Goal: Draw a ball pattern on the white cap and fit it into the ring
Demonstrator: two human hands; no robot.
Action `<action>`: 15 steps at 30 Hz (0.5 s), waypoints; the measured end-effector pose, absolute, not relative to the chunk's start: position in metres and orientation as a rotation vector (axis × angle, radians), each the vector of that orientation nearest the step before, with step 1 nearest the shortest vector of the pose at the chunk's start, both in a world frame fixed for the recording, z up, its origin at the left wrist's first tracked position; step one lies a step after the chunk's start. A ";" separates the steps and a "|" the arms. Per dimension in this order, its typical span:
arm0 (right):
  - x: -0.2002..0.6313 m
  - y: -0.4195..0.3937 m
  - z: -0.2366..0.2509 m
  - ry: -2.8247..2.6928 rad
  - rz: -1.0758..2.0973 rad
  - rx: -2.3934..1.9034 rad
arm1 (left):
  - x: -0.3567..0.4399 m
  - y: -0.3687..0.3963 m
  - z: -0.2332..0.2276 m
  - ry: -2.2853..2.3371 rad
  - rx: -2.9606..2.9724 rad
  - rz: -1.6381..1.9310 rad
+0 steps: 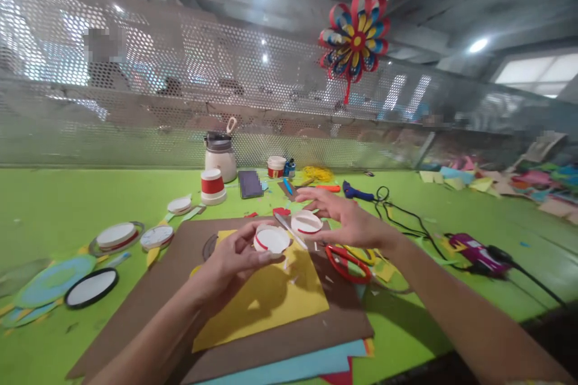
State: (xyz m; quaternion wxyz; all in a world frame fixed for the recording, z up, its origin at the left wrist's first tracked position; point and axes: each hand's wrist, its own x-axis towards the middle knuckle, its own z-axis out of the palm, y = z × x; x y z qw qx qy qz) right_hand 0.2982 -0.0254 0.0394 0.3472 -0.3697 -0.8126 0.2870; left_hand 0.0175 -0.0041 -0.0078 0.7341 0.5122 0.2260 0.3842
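Left hand [230, 261] pinches a small white paper ring with red trim [271, 239] by its near rim, lifted just over the yellow sheet [266, 301], likely to keep it clear for handling. Right hand [347, 216] is spread, fingers flat, fingertips touching a second matching ring [306, 222] beside the first; a thin white strip [289, 230] lies between the two. So two rings in hand. Red-handled scissors [345, 261] lie just under the right wrist, within reach. On the green table [54, 204]: about four more round discs at left, one red-banded cup [212, 186], one glue gun [478, 255] well to the right.
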 end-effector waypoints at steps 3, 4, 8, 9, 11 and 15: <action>0.288 -0.038 0.044 -2.340 0.397 -1.019 | 0.021 -0.006 -0.008 0.521 1.106 0.854; 0.284 -0.041 0.046 -2.417 0.314 -1.014 | 0.021 -0.005 -0.009 0.530 1.107 0.852; 0.270 -0.043 0.055 -2.580 0.289 -0.939 | 0.022 -0.005 -0.013 0.545 1.115 0.836; 0.268 -0.041 0.057 -2.574 0.345 -0.916 | 0.021 -0.005 -0.014 0.543 1.119 0.830; 0.268 -0.035 0.057 -2.511 0.503 -0.881 | 0.021 -0.006 -0.014 0.532 1.128 0.817; 0.268 -0.026 0.045 -2.236 0.850 -0.831 | 0.021 -0.007 -0.015 0.505 1.132 0.804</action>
